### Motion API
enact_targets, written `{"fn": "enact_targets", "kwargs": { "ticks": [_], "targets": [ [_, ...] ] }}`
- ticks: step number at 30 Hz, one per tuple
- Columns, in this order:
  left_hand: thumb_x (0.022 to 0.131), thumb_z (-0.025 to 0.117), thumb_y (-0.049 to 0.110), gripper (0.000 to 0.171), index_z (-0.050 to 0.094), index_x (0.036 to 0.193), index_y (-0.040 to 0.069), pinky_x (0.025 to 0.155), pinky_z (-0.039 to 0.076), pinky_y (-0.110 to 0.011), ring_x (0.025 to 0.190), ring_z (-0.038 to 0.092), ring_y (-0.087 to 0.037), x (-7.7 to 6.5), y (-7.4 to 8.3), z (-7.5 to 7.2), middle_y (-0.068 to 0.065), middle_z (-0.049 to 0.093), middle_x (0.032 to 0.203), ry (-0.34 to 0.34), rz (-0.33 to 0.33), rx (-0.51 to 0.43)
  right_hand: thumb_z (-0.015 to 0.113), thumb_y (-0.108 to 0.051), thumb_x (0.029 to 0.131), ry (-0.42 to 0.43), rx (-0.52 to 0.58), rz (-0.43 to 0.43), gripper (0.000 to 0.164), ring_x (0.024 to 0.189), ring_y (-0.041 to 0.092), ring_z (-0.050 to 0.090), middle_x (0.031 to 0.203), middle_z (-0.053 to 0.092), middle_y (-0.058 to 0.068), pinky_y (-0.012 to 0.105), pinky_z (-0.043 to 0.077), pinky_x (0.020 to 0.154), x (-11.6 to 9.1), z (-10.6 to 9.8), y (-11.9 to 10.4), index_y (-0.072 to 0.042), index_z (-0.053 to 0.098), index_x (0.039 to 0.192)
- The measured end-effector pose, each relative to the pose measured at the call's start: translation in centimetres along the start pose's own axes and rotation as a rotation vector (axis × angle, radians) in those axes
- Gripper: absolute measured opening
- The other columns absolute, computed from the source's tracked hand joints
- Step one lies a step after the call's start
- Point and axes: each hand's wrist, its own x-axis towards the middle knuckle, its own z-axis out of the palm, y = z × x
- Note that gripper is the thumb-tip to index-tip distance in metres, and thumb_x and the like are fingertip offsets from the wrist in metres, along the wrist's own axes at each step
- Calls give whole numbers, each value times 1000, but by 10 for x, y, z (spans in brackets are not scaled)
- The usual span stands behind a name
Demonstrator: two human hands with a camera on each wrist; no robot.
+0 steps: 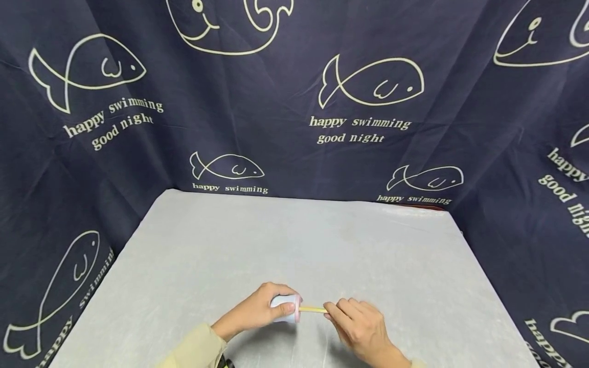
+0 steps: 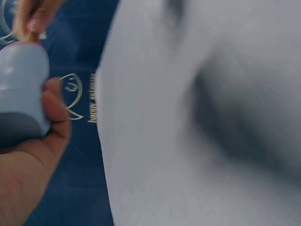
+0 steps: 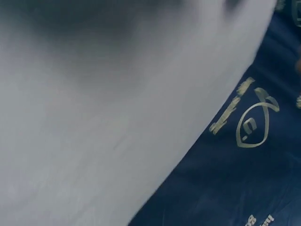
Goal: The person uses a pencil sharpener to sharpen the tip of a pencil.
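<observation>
My left hand [image 1: 266,307] grips a light blue pencil sharpener [image 1: 286,300] with a pink end, thumb along its near side. The sharpener lies on its side in the head view, its pink end facing right. A yellow pencil [image 1: 313,309] runs from that end to my right hand [image 1: 361,327], whose fingertips pinch it; its other end is hidden inside that hand. In the left wrist view the sharpener's rounded blue body [image 2: 21,84] sits in the curled left fingers [image 2: 55,106]. The right wrist view catches only a sliver of skin at its right edge.
Both hands are above the near part of a table with a pale grey cloth [image 1: 294,240]. Dark blue curtains [image 1: 294,102] printed with fish and lettering stand behind it and along both sides. Shadows of the hands fall on the cloth.
</observation>
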Motion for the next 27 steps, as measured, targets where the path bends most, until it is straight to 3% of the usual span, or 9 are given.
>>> {"fn": "enact_targets", "kwargs": {
  "ticks": [4,6,9,11,13,17,21,24,27],
  "targets": [
    [91,61,21,27,64,112,3,65,45,-13,74,50,1,-3,-1,1,-2,62,91,72,183,219,57,-24,95,-128,121,244,27,49,-7,28,57,42,-12,3,20,43,-3,-2,-13,-13,71,74],
    [89,62,22,32,63,114,3,66,44,-12,76,50,-2,-3,0,2,0,60,93,121,301,372,64,-22,90,-270,242,439,18,48,-10,27,57,44,-15,5,23,42,-1,-6,-15,-16,73,76],
    [91,60,29,37,60,116,1,73,45,-13,83,52,-7,-3,-1,4,-1,58,97,163,461,598,69,-16,84,-550,622,790,10,46,-9,29,55,46,-15,11,26,40,4,-13,-8,-9,75,78],
    [95,53,34,40,59,117,1,75,45,-16,84,52,-9,-3,-3,6,-1,57,97,182,567,732,66,-14,87,-718,870,1025,17,45,-5,29,53,45,-15,15,25,39,4,-16,-2,-1,74,81],
    [98,45,38,43,58,116,0,74,46,-18,83,52,-10,-3,-6,10,-2,57,96,192,664,834,62,-10,88,-822,1063,1177,21,44,-2,28,50,41,-13,17,23,40,1,-16,4,9,70,83],
    [102,35,36,46,58,114,-2,72,46,-21,79,51,-13,0,-9,14,-3,58,94,247,790,938,58,-6,88,-881,1138,1208,22,45,0,26,49,40,-13,17,24,42,-5,-16,10,14,67,86],
    [102,36,34,46,57,116,-4,71,46,-21,78,52,-13,3,-10,14,-4,58,95,294,811,932,60,-12,91,-797,970,1073,18,47,-4,30,56,43,-13,17,28,43,-6,-15,8,4,68,89],
    [101,40,34,45,56,120,-4,73,48,-21,82,54,-13,3,-9,13,-5,59,99,304,739,875,67,-14,87,-639,724,850,7,53,-6,37,65,50,-14,16,34,46,-10,-15,2,-9,66,92],
    [96,53,31,41,58,120,-3,73,48,-18,85,56,-11,1,-5,11,-6,60,102,284,569,738,68,-17,87,-454,419,566,9,61,-5,43,75,57,-15,14,38,53,-15,-12,-1,-16,62,94]
  ]
}}
